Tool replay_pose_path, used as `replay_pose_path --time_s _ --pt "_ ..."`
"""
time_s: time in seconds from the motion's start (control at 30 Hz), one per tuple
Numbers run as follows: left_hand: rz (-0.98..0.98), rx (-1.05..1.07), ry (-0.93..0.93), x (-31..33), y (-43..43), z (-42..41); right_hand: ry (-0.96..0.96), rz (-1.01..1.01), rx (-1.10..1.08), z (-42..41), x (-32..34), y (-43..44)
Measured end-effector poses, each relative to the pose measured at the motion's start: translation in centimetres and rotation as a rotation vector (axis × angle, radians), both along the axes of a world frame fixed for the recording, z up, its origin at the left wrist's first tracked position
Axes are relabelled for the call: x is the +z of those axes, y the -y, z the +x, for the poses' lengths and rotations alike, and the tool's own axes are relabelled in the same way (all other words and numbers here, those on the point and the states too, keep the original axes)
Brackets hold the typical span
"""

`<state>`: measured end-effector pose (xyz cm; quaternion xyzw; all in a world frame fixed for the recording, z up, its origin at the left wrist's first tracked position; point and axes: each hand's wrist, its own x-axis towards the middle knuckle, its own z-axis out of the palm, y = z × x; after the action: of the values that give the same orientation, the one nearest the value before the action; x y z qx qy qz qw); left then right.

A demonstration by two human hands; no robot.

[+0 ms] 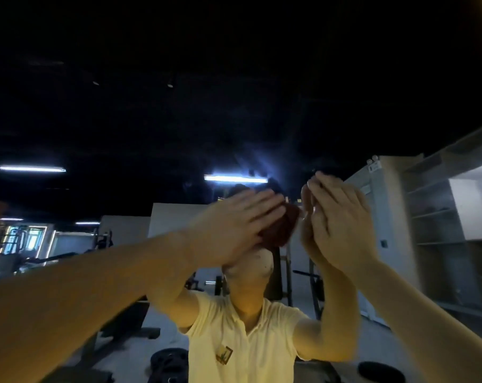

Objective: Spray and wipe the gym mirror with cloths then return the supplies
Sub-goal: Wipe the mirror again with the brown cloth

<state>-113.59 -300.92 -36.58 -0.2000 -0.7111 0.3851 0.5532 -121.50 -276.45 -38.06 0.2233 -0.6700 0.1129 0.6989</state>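
The gym mirror [179, 120] fills the view and reflects a person in a pale yellow shirt. My left hand [234, 225] reaches up and presses a dark red cloth [282, 229] flat against the glass at head height; most of the cloth is hidden under the palm. My right hand [342, 217] is raised just right of the cloth, its flat fingers touching the mirror and meeting their own reflection. Nothing shows in that hand. No spray bottle is in view.
The glass reflects a dim gym: ceiling tube lights [235, 178], weight plates [169, 363] on the floor, a rack with a barbell [307, 275] behind the person, and pale shelving [439, 217] at the right. Exercise machines [18, 244] stand at far left.
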Motion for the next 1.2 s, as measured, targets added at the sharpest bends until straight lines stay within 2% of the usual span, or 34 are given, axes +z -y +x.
replay_pose_path --time_s 0.07,0.13,0.2,0.23,0.27,0.37,0.43,0.5,0.57,0.63,0.7,0.77,0.83,0.93,1.07,1.13,1.2 --pt "0.184 0.004 -0.085 4.7 1.4 0.8 0.026 -0.001 -0.074 -0.7 0.3 0.1" --pt "0.478 0.017 -0.202 8.8 1.6 1.3 0.044 0.007 -0.115 -1.4 -0.1 0.3" --pt "0.743 -0.066 -0.245 10.5 -0.2 0.7 0.036 0.014 -0.097 -1.6 -0.2 0.2" --pt "0.794 -0.114 -0.255 10.2 -2.0 0.0 0.029 0.025 -0.089 -1.6 -0.2 0.1" --pt "0.774 -0.136 -0.260 9.2 -4.0 -0.8 0.018 0.032 -0.077 -1.6 -0.2 0.0" --pt "0.477 -0.154 -0.142 3.3 -9.2 -2.5 -0.032 -0.025 0.079 -1.8 -0.8 -0.7" --pt "0.286 -0.136 -0.040 0.6 -9.4 -2.0 -0.026 -0.084 0.194 -1.8 -1.2 -1.2" --pt "0.179 -0.111 0.031 1.4 -6.7 -0.9 -0.029 -0.112 0.192 -1.6 -1.5 -1.2" --pt "0.261 -0.074 -0.078 4.3 -3.2 -0.3 -0.027 -0.096 0.145 -1.5 -1.6 -0.8" --pt "0.493 -0.015 -0.238 7.9 -0.4 0.3 0.001 -0.073 0.092 -1.7 -1.7 -0.8" --pt "0.774 -0.036 -0.272 9.8 -0.2 0.4 0.022 -0.051 0.051 -2.1 -2.0 -0.8" --pt "0.894 -0.102 -0.296 10.3 -3.3 -0.7 0.021 -0.044 0.051 -2.2 -1.9 -0.8" --pt "0.838 -0.147 -0.281 9.1 -7.4 -1.9 0.014 -0.045 0.066 -2.1 -2.0 -0.8" --pt "0.605 -0.154 -0.154 6.3 -12.3 -3.1 -0.003 -0.043 0.074 -1.8 -2.1 -0.8" --pt "0.333 -0.083 -0.005 3.8 -9.1 -2.0 -0.020 -0.077 0.018 -1.6 -2.3 -0.6" --pt "0.406 -0.092 -0.037 3.9 -3.9 -0.6 -0.004 -0.081 -0.045 -1.6 -2.3 -0.5" --pt "0.590 -0.064 -0.119 3.8 2.4 1.6 0.001 -0.088 -0.078 -1.6 -2.3 -0.4"
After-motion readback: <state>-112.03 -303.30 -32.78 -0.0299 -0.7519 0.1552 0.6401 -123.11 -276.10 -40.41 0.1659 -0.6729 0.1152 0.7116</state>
